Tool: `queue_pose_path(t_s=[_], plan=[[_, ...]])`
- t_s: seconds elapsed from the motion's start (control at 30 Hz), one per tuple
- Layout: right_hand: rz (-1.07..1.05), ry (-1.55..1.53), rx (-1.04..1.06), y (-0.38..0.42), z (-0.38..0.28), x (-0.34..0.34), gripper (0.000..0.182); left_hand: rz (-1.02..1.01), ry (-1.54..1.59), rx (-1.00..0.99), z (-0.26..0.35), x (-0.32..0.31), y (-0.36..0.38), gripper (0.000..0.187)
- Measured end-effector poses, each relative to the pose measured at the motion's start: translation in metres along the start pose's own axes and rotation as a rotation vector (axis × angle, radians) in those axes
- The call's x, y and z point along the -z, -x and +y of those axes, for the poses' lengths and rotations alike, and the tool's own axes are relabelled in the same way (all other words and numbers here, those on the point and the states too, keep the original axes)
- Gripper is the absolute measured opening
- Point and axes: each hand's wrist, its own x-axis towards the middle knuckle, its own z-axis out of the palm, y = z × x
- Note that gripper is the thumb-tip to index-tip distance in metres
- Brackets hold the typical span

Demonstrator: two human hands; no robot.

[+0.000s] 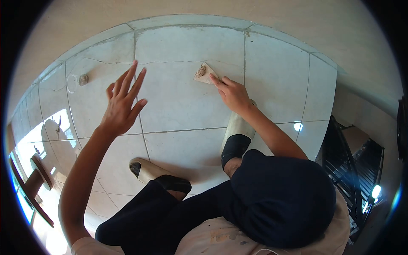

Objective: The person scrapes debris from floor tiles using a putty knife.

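In the head view my right hand (231,93) is closed round the narrow end of a flat, pale scraper (208,76), the index finger stretched along it. A brownish lump of crumbly paste (201,70) sits on the scraper's left part. The scraper is low over the white floor tiles (182,97), close to a thin line. To the left, my left hand (121,102) hovers above the tiles with fingers spread and nothing in it.
A small grey lump (83,79) lies beside a pale ring (72,84) at the far left. A skirting (187,20) edges the tiles along the wall. My shoes (146,169) are on the floor. Dark metal railings (361,170) stand at the right.
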Motion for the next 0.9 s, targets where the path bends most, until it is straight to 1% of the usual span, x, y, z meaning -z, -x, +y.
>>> queue_pose_path(t_s=[0.07,0.17,0.2,0.23,0.27,0.33,0.4,0.47,0.53,0.6,0.63,0.67,0.73,0.77,0.83,0.9], plan=[[-0.003,-0.004,0.0,-0.005,-0.003,-0.002,0.058,-0.031,0.03,0.022,-0.007,0.016,0.038,0.069],[0.015,-0.019,0.005,-0.014,-0.011,-0.007,0.059,-0.075,0.14,0.077,-0.01,0.018,0.099,0.07],[0.063,-0.025,0.05,-0.017,-0.013,-0.009,0.06,-0.106,0.153,0.112,-0.006,0.018,0.117,0.069],[0.11,-0.032,0.094,-0.019,-0.015,-0.011,0.061,-0.119,0.184,0.158,-0.002,0.014,0.135,0.068],[0.108,-0.027,0.101,-0.022,-0.019,-0.014,0.061,-0.101,0.222,0.185,0.005,0.01,0.15,0.067],[0.181,-0.175,0.151,-0.028,-0.025,-0.017,0.065,-0.083,0.344,0.271,0.018,-0.006,0.176,0.066],[0.205,-0.201,0.182,-0.04,-0.033,-0.006,0.066,-0.048,0.425,0.318,0.033,-0.029,0.196,0.063],[0.225,-0.229,0.214,-0.058,-0.042,0.015,0.066,-0.036,0.591,0.393,0.053,-0.049,0.204,0.051],[0.285,-0.252,0.265,-0.081,-0.047,0.045,0.065,-0.067,0.669,0.4,0.065,-0.085,0.216,0.043],[0.287,-0.206,0.311,-0.104,-0.048,0.076,0.062,-0.049,0.681,0.424,0.083,-0.107,0.216,0.041],[0.263,-0.169,0.369,-0.116,-0.05,0.093,0.062,-0.043,0.69,0.441,0.09,-0.117,0.215,0.038],[0.241,-0.13,0.429,-0.128,-0.053,0.109,0.063,-0.018,0.693,0.439,0.094,-0.128,0.216,0.038],[0.25,-0.076,0.505,-0.152,-0.065,0.137,0.064,0.126,0.517,0.386,0.1,-0.144,0.213,0.037],[0.217,-0.065,0.556,-0.163,-0.073,0.151,0.062,0.174,0.535,0.444,0.105,-0.142,0.209,0.035],[0.19,-0.042,0.645,-0.185,-0.093,0.169,0.061,0.245,0.536,0.485,0.106,-0.148,0.211,0.034],[0.176,-0.057,0.683,-0.209,-0.119,0.178,0.065,0.314,0.501,0.528,0.106,-0.155,0.213,0.034]])
